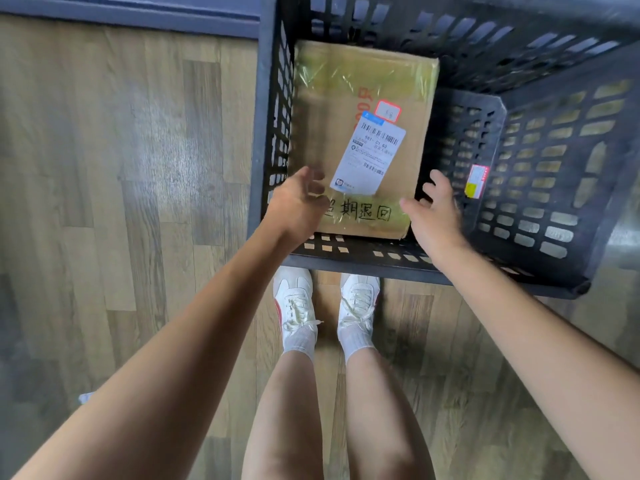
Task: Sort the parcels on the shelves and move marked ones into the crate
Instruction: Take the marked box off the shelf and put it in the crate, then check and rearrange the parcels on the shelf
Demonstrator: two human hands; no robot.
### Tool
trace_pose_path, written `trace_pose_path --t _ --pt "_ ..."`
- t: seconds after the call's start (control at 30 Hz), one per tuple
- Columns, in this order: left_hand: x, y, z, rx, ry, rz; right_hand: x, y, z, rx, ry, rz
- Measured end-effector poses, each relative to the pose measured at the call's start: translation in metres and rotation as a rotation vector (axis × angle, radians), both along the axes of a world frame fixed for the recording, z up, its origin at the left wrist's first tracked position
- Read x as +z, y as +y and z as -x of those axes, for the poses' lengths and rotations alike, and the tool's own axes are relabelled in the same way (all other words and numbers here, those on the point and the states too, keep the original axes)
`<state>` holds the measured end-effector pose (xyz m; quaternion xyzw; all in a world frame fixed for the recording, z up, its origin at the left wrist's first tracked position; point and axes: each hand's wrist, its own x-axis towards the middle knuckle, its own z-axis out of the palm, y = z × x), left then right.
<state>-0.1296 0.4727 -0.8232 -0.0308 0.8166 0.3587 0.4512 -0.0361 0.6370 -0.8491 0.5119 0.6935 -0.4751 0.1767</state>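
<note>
A cardboard parcel (360,140) lies flat inside the dark plastic crate (540,188), between two loosely spread hands. The left hand (298,202) hovers at its near left corner, the right hand (433,209) at its near right corner, neither gripping.

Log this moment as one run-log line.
step: box in crate | box: flat in crate, left side | left hand: open, beside box | right hand: open, beside box

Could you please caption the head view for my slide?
Both open hands, left hand and right hand, hover over a marked cardboard parcel in the black crate.
</note>
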Motion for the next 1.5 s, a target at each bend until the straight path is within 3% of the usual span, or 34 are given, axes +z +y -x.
trace_pose_path --t 0.17,0.3,0.47,0.57,0.9,1.13,1.3,1.5 --pt "0.057 0.000 0.010 -0.048 0.048 -0.023 0.071 -0.004 0.010 0.139 0.232 -0.073" --pt "0.121 -0.004 0.015 -0.159 0.133 -0.025 0.141 0.000 0.021 0.327 0.312 -0.184" --pt "0.216 -0.018 0.023 -0.515 0.513 0.148 0.246 0.005 0.033 0.641 0.408 -0.354" --pt "0.281 -0.030 0.030 -0.587 0.721 0.229 0.317 0.008 0.039 0.743 0.448 -0.433" --pt "0.581 -0.070 0.074 -0.233 1.382 0.102 0.591 -0.005 0.094 0.969 0.874 -0.743" --pt "0.772 -0.126 0.072 -0.173 1.763 0.274 0.762 -0.041 0.143 0.976 1.349 -0.922" --pt "0.841 -0.177 0.067 -0.075 1.897 0.392 0.839 -0.083 0.159 1.013 1.495 -0.979" --pt "0.864 -0.243 0.096 -0.088 1.940 0.461 0.883 -0.132 0.194 1.076 1.480 -1.124"
